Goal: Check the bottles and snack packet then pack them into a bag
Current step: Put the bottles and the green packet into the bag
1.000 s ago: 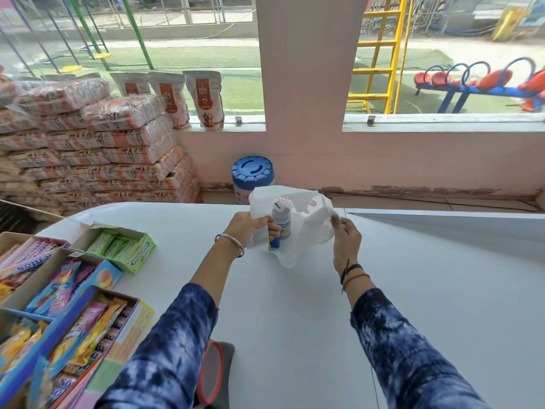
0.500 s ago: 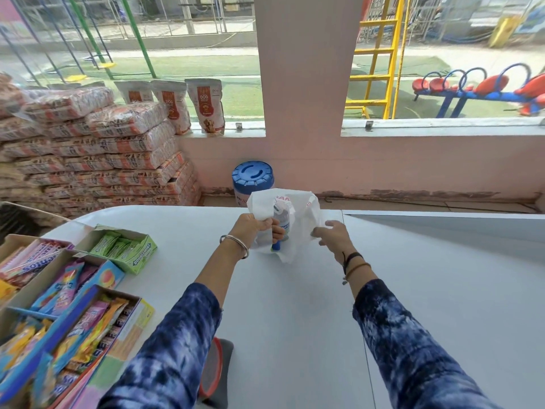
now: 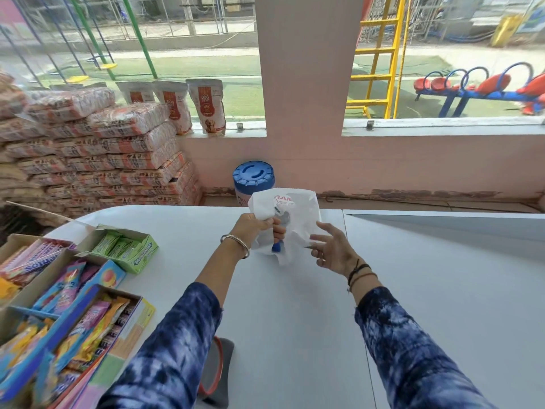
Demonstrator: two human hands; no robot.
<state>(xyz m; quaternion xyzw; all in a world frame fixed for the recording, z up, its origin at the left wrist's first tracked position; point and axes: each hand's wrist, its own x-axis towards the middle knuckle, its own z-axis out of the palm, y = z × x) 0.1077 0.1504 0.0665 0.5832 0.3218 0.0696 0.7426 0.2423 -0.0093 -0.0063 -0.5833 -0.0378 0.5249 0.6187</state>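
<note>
Watching the head view, I had the left hand (image 3: 254, 228) clamped on the white bag (image 3: 298, 219), fingers pinching its left edge together with a bottle (image 3: 278, 243) showing through the plastic, blue end down. Bag sat upright on the white counter (image 3: 295, 305), far side, centre. Right hand (image 3: 333, 249) was just beside the bag's right edge, fingers spread apart, gripping nothing; I couldn't tell whether the fingertips touched the plastic. Snack packet I couldn't make out. Candy boxes (image 3: 67, 305) sat at the counter's left, well apart from the bag.
</note>
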